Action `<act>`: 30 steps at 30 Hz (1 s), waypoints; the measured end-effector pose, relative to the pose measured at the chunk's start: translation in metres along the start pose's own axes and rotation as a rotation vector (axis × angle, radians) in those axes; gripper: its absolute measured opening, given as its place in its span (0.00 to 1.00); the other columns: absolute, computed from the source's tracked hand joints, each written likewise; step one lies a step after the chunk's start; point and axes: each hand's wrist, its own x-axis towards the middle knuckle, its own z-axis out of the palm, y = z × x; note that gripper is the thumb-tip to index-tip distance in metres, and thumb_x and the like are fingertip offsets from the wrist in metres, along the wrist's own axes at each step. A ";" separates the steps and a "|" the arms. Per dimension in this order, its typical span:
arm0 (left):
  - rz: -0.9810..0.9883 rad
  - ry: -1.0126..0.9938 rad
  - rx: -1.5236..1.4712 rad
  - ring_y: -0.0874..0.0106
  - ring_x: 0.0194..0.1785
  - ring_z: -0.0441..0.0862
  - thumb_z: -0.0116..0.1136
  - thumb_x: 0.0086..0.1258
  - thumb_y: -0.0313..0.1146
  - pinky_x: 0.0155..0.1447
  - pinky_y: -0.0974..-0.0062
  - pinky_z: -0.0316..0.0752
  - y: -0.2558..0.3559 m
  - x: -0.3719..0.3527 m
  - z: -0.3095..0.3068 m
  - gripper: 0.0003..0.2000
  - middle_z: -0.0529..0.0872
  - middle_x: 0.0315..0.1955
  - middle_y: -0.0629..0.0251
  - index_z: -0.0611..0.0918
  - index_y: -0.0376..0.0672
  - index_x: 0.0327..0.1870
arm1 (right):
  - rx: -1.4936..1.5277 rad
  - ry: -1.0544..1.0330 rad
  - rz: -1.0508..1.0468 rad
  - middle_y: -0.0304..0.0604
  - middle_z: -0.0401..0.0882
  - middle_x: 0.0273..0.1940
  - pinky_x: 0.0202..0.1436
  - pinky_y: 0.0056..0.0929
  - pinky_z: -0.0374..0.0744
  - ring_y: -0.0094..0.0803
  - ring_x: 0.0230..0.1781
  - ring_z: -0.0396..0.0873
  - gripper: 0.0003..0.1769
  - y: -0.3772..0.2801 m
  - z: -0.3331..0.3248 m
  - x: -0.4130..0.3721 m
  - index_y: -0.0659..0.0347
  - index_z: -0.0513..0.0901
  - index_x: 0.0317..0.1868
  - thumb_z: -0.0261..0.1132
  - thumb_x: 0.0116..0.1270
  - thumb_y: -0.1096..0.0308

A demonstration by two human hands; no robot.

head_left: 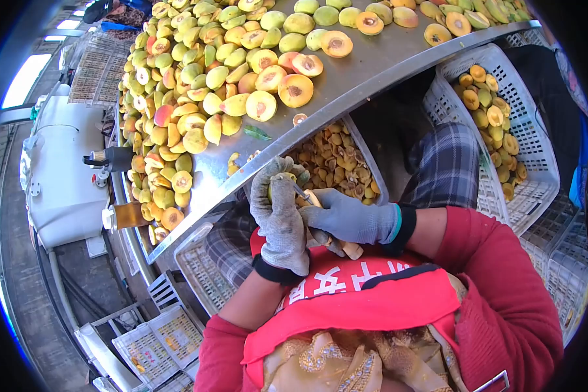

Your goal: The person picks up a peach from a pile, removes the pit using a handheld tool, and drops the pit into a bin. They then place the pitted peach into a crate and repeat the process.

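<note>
My left hand (279,212), in a grey knit glove, is wrapped round a peach half (284,178); only a bit of its yellow-green skin shows between the fingers. My right hand (356,217), in a blue-grey glove with a teal cuff, grips a pitting tool with a wooden handle (351,250). Its thin metal end (300,191) points at the fruit in my left hand. Both hands are close together above my lap, just off the metal table's edge. Below and behind them stands a crate (380,176) holding many pits and scraps.
Many halved peaches (209,78) are heaped on the metal table (366,62). A white crate (529,189) with peach halves (493,117) stands at the right. More crates (157,346) lie at lower left, near a white tank (65,170).
</note>
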 end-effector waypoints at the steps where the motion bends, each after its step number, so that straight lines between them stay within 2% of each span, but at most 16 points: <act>1: 0.079 -0.018 0.035 0.67 0.42 0.79 0.55 0.70 0.41 0.47 0.68 0.76 -0.003 0.000 0.000 0.17 0.81 0.43 0.60 0.76 0.40 0.52 | 0.013 -0.013 0.006 0.42 0.77 0.25 0.22 0.24 0.76 0.28 0.19 0.76 0.12 0.001 0.000 -0.001 0.62 0.72 0.41 0.54 0.69 0.61; 2: 0.117 -0.052 0.043 0.69 0.43 0.79 0.55 0.70 0.41 0.48 0.69 0.75 -0.003 0.000 0.000 0.17 0.80 0.43 0.61 0.75 0.41 0.54 | -0.033 0.018 -0.030 0.42 0.77 0.25 0.22 0.25 0.76 0.28 0.19 0.76 0.12 0.001 0.000 -0.001 0.62 0.72 0.42 0.55 0.69 0.61; 4: 0.027 -0.031 0.028 0.70 0.43 0.79 0.55 0.70 0.40 0.49 0.71 0.75 -0.002 0.000 0.002 0.17 0.80 0.43 0.62 0.75 0.41 0.54 | -0.134 0.080 -0.103 0.43 0.77 0.25 0.23 0.26 0.77 0.28 0.19 0.76 0.12 0.001 0.001 0.001 0.63 0.72 0.42 0.55 0.68 0.62; 7: -0.163 -0.058 -0.008 0.71 0.44 0.78 0.56 0.69 0.37 0.50 0.73 0.75 0.004 0.001 -0.001 0.16 0.79 0.43 0.62 0.74 0.39 0.52 | -0.324 0.165 -0.070 0.46 0.78 0.28 0.29 0.29 0.78 0.30 0.24 0.78 0.13 0.010 -0.003 0.012 0.63 0.73 0.45 0.55 0.68 0.62; 8: -0.236 -0.080 -0.023 0.71 0.44 0.78 0.56 0.68 0.36 0.50 0.74 0.75 0.007 0.002 -0.005 0.15 0.79 0.43 0.62 0.74 0.39 0.52 | -0.353 0.156 -0.113 0.48 0.80 0.32 0.35 0.31 0.78 0.33 0.28 0.79 0.14 0.013 -0.005 0.013 0.63 0.72 0.49 0.55 0.68 0.63; 11: -0.350 -0.137 -0.022 0.72 0.44 0.78 0.57 0.67 0.33 0.50 0.75 0.75 0.018 0.005 -0.017 0.14 0.79 0.44 0.62 0.74 0.38 0.51 | -0.474 0.146 -0.132 0.50 0.80 0.34 0.38 0.32 0.78 0.34 0.31 0.80 0.14 0.011 -0.001 0.011 0.63 0.73 0.49 0.55 0.68 0.63; 14: -0.247 -0.099 0.031 0.72 0.40 0.79 0.57 0.66 0.31 0.49 0.75 0.76 0.022 -0.002 -0.021 0.13 0.81 0.42 0.60 0.76 0.36 0.49 | -0.477 0.123 -0.189 0.41 0.77 0.28 0.23 0.23 0.76 0.24 0.19 0.75 0.16 0.019 0.007 0.016 0.61 0.71 0.52 0.55 0.68 0.62; 17: -0.112 -0.117 0.058 0.74 0.44 0.79 0.58 0.65 0.26 0.51 0.77 0.75 0.035 -0.005 -0.026 0.10 0.81 0.42 0.63 0.78 0.35 0.46 | -0.224 0.002 0.034 0.40 0.77 0.27 0.19 0.21 0.74 0.23 0.16 0.74 0.16 -0.016 0.031 -0.005 0.61 0.71 0.52 0.55 0.68 0.62; 20: 0.116 -0.159 0.123 0.75 0.46 0.78 0.58 0.63 0.23 0.51 0.78 0.74 0.050 -0.008 -0.036 0.09 0.81 0.43 0.63 0.80 0.35 0.44 | -0.274 0.014 0.023 0.41 0.77 0.28 0.21 0.25 0.75 0.27 0.18 0.75 0.13 -0.032 0.051 -0.013 0.61 0.72 0.47 0.57 0.65 0.64; 21: 0.208 -0.172 0.151 0.75 0.46 0.78 0.59 0.62 0.23 0.51 0.78 0.74 0.055 -0.008 -0.038 0.09 0.81 0.43 0.63 0.80 0.35 0.43 | -0.321 0.045 -0.042 0.41 0.76 0.27 0.21 0.25 0.75 0.27 0.18 0.75 0.13 -0.036 0.059 -0.014 0.61 0.72 0.47 0.57 0.65 0.64; 22: 0.266 -0.124 0.209 0.76 0.43 0.79 0.59 0.62 0.24 0.47 0.79 0.74 0.061 -0.010 -0.038 0.08 0.83 0.39 0.63 0.81 0.35 0.42 | -0.367 0.074 -0.107 0.40 0.76 0.26 0.21 0.25 0.75 0.26 0.18 0.75 0.12 -0.038 0.069 -0.016 0.61 0.72 0.46 0.57 0.65 0.65; 23: 0.219 -0.114 0.211 0.76 0.40 0.79 0.58 0.63 0.25 0.45 0.79 0.75 0.067 -0.012 -0.040 0.08 0.83 0.38 0.62 0.80 0.35 0.42 | -0.416 0.103 -0.172 0.40 0.76 0.25 0.21 0.25 0.75 0.26 0.18 0.75 0.12 -0.039 0.078 -0.019 0.61 0.72 0.45 0.57 0.65 0.65; 26: 0.118 -0.094 0.231 0.76 0.33 0.80 0.57 0.65 0.28 0.39 0.80 0.76 0.087 -0.016 -0.052 0.08 0.84 0.36 0.61 0.79 0.34 0.42 | -0.934 0.284 -0.973 0.39 0.74 0.23 0.21 0.25 0.75 0.25 0.19 0.74 0.11 -0.001 0.072 0.021 0.61 0.72 0.44 0.57 0.64 0.66; 29: 0.086 -0.132 0.100 0.77 0.33 0.80 0.57 0.65 0.28 0.39 0.80 0.76 0.093 -0.021 -0.065 0.08 0.84 0.37 0.60 0.80 0.34 0.41 | -0.604 0.071 -0.132 0.40 0.75 0.24 0.21 0.26 0.75 0.25 0.19 0.75 0.12 -0.051 0.115 -0.019 0.61 0.72 0.45 0.57 0.64 0.66; 30: 0.049 -0.141 0.039 0.76 0.36 0.81 0.57 0.65 0.27 0.42 0.80 0.77 0.098 -0.025 -0.066 0.08 0.84 0.37 0.59 0.80 0.34 0.41 | -0.544 0.025 -0.062 0.40 0.75 0.24 0.19 0.27 0.74 0.27 0.17 0.75 0.13 -0.053 0.116 -0.019 0.61 0.71 0.46 0.57 0.64 0.66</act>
